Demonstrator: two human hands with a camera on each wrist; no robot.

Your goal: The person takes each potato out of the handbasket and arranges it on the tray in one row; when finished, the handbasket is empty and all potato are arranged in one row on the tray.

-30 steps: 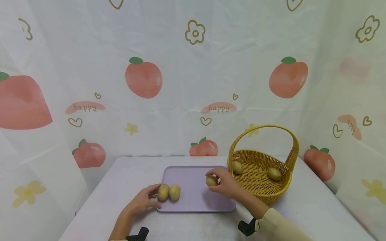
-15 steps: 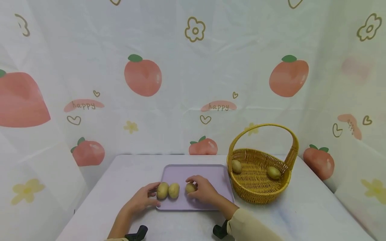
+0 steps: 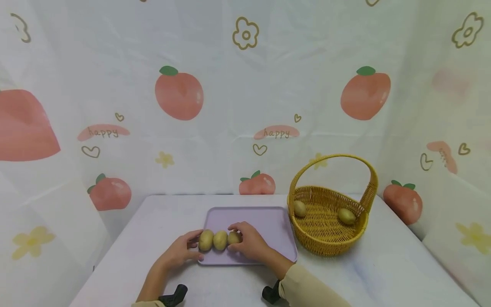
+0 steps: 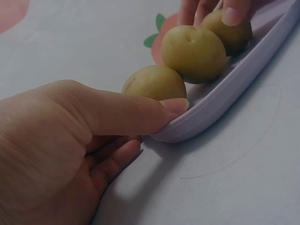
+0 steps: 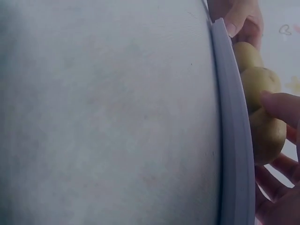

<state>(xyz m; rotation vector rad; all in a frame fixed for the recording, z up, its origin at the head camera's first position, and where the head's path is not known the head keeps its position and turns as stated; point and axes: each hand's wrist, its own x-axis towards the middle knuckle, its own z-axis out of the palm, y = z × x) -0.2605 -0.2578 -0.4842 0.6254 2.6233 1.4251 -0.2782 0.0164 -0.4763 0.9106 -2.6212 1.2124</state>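
Left hand [image 3: 179, 253] clasped tray [image 3: 264, 221] at its 8 o'clock corner; right hand [image 3: 251, 244] pinched a potato [image 3: 234, 238], 3 o'clock of two more potatoes [image 3: 220, 240].

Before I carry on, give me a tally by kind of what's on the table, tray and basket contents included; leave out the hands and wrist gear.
Potatoes: 5 (3 in a row, 2 apart)
Tray: 1
Basket: 1
Total: 7
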